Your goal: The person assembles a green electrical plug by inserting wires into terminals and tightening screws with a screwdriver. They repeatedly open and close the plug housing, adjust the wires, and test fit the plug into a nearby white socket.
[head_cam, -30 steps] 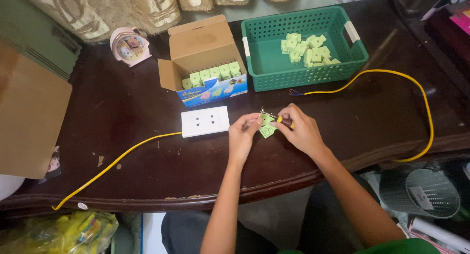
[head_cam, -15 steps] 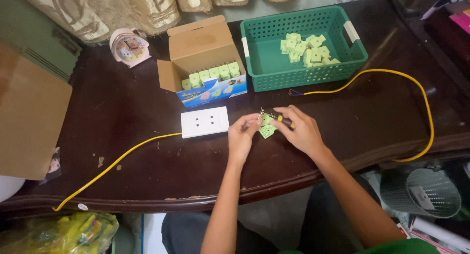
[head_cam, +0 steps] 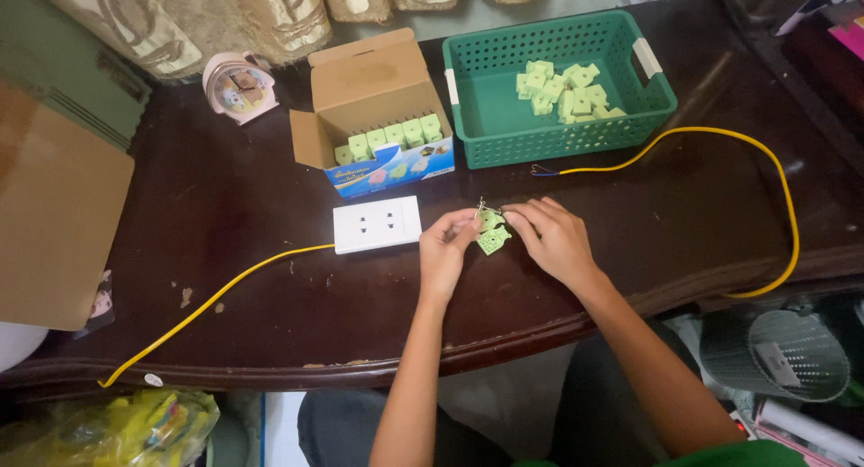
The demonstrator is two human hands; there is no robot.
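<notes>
Left hand [head_cam: 443, 251] and right hand [head_cam: 556, 240] pinching a small green part [head_cam: 491, 238] between fingertips, just right of the white outlet [head_cam: 376, 223], green basket [head_cam: 558, 89] beyond it, open box [head_cam: 378, 116] behind the outlet

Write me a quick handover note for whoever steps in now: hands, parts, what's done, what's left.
Left hand and right hand together pinch one small green part above the dark table.
White outlet plate lies just left of the hands, with a yellow wire at its left edge.
Green basket holds a loose pile of green parts; open cardboard box holds a row of them.
Done: unclear from this view.
Left: part still in hand.
</notes>
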